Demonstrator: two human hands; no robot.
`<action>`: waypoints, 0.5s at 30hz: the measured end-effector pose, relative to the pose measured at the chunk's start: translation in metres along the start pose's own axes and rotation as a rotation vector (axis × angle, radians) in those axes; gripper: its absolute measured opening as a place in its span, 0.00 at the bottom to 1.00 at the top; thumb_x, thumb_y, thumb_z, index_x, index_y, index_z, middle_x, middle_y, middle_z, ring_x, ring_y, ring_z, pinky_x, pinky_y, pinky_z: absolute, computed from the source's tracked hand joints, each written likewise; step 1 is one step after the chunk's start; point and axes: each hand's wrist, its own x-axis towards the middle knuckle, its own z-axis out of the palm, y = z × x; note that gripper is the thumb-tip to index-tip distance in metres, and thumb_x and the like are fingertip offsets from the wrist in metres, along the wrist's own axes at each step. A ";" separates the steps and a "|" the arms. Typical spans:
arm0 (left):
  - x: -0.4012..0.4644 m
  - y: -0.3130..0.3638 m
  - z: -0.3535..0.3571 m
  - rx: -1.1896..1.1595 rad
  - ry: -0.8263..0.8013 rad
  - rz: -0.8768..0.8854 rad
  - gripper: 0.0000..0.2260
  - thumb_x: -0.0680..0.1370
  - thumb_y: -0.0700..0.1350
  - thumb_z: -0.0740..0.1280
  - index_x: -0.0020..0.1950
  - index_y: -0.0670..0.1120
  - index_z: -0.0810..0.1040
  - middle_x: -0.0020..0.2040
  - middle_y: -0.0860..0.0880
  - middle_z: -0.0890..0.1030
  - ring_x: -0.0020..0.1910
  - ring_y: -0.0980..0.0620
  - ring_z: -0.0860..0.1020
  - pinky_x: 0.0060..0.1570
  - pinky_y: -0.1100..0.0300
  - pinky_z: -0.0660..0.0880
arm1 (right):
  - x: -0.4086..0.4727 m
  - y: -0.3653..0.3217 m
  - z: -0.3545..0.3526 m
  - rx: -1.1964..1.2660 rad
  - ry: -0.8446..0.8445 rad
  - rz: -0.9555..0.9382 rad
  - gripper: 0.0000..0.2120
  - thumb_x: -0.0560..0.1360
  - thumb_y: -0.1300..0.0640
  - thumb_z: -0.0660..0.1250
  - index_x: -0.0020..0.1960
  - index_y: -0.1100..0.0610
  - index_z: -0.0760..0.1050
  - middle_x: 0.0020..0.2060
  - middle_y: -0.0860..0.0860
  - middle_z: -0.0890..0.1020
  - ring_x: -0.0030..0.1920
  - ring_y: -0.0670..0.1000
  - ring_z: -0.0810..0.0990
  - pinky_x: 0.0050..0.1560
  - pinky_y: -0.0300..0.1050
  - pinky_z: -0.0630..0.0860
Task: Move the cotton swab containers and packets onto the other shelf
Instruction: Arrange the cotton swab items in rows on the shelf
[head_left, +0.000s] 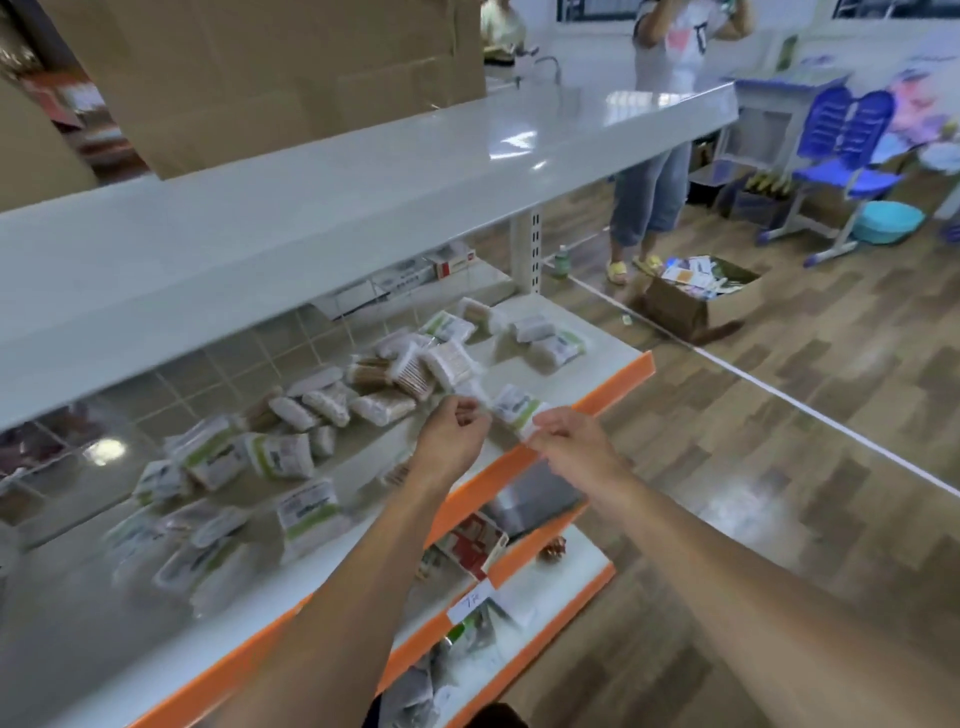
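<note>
White shelf (582, 358) with orange front edge, carrying many cotton swab packets (280, 454) scattered from left end to far right corner. Above, glossy top shelf (363, 197) bearing cardboard boxes (270, 67) at left. Below, lower shelves (550, 582) holding blurred goods.

Clear cotton swab packets (332, 402) lie scattered flat and overlapping across the middle shelf (587, 358), from its left end to its right corner. Several carry green-and-white labels; others show bare wooden sticks. One green-labelled packet (517, 408) sits at the orange front edge, pinched between the left hand (454, 434) and right hand (566, 441).
</note>
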 end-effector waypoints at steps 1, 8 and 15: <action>0.004 0.000 0.002 0.017 0.013 -0.005 0.09 0.78 0.51 0.68 0.56 0.52 0.74 0.50 0.55 0.79 0.52 0.53 0.78 0.56 0.57 0.75 | 0.006 -0.002 -0.004 -0.022 -0.008 -0.022 0.11 0.65 0.50 0.70 0.47 0.50 0.79 0.41 0.45 0.83 0.42 0.49 0.82 0.43 0.44 0.76; 0.037 0.011 0.006 0.098 0.069 -0.038 0.13 0.76 0.48 0.65 0.60 0.52 0.73 0.49 0.55 0.77 0.47 0.55 0.77 0.45 0.61 0.74 | 0.066 -0.022 -0.014 -0.117 -0.051 -0.119 0.17 0.70 0.53 0.70 0.58 0.46 0.77 0.49 0.46 0.83 0.46 0.46 0.81 0.43 0.41 0.76; 0.081 0.017 0.007 0.112 0.165 -0.036 0.14 0.76 0.46 0.66 0.61 0.48 0.75 0.50 0.50 0.80 0.51 0.47 0.80 0.53 0.54 0.77 | 0.136 -0.051 -0.001 -0.360 0.003 -0.360 0.19 0.73 0.54 0.72 0.63 0.55 0.77 0.59 0.55 0.81 0.60 0.57 0.79 0.58 0.47 0.74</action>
